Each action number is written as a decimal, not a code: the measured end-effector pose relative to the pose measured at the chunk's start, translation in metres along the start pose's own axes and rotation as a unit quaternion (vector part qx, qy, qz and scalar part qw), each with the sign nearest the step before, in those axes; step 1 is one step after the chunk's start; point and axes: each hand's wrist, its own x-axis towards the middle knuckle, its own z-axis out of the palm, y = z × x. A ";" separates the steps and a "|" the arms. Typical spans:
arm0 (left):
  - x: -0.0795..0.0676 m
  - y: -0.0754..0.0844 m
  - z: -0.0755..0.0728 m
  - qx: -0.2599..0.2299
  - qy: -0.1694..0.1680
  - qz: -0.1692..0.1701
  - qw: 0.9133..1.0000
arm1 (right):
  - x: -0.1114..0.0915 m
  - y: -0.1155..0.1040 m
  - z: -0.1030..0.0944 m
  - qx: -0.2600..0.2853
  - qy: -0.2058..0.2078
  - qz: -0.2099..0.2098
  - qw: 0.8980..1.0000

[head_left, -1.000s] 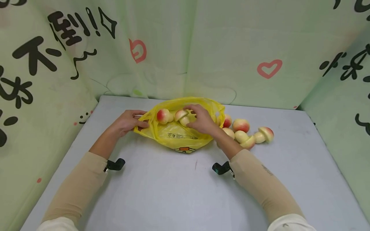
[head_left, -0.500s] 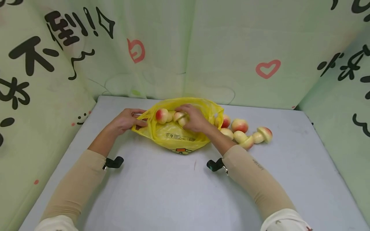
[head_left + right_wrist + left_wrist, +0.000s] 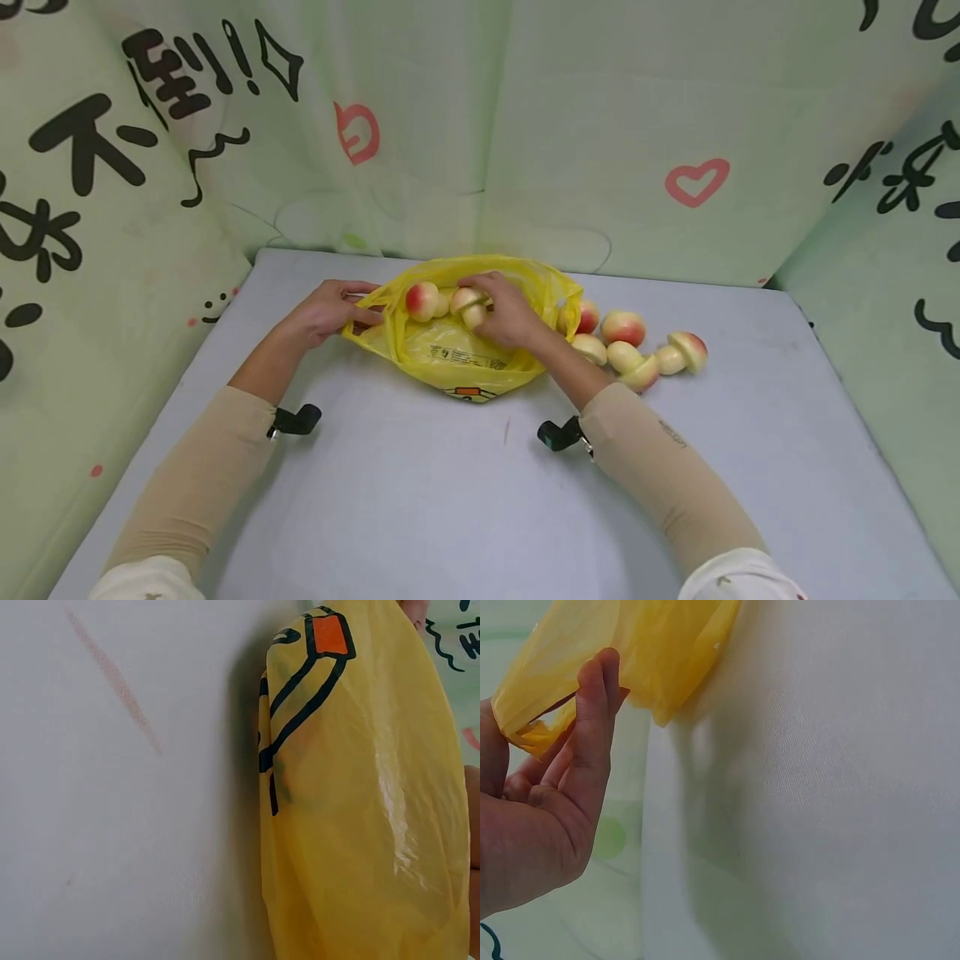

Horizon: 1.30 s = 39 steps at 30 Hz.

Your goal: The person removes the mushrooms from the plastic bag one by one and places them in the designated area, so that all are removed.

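Observation:
A yellow plastic bag (image 3: 442, 367) lies on the table in the head view, its mouth spread wide. At its left rim my left hand (image 3: 326, 312) grips the bag's edge; in the left wrist view the yellow film of the bag (image 3: 660, 660) stretches between thumb and fingers of this left hand (image 3: 562, 795). Inside the mouth, my right hand (image 3: 510, 312) holds a toy mushroom (image 3: 471, 307) with a pinkish cap and cream stem. To its left another toy mushroom (image 3: 424, 302) with a red cap lies in the bag. The bag's outer side (image 3: 360, 787) hides most of the right hand in the right wrist view.
Beside the bag on the right lie several more toy mushrooms, among them a red-capped one (image 3: 624, 328) and one on its side (image 3: 682, 353). The white table (image 3: 420, 483) is bordered by a printed green curtain (image 3: 570, 150) behind and at both sides.
My right hand has shifted slightly left inside the bag, and its fingers have come round the toy mushroom there. The left hand stays at the bag's rim.

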 end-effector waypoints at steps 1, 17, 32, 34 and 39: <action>0.000 0.001 0.000 -0.001 0.000 0.001 1.000 | -0.002 -0.001 -0.002 0.010 0.003 0.001 1.000; -0.001 0.002 -0.003 0.009 0.002 0.006 1.000 | -0.055 -0.004 -0.042 0.111 0.044 0.001 0.993; -0.003 0.003 0.000 0.021 0.021 0.012 0.999 | -0.128 0.001 -0.072 0.126 0.075 0.028 0.989; -0.002 0.003 0.000 0.022 0.024 0.013 0.999 | -0.136 0.003 -0.074 0.118 0.076 0.027 0.990; -0.002 0.003 0.000 0.026 0.028 0.012 0.999 | -0.154 0.009 -0.076 0.118 0.071 0.025 0.990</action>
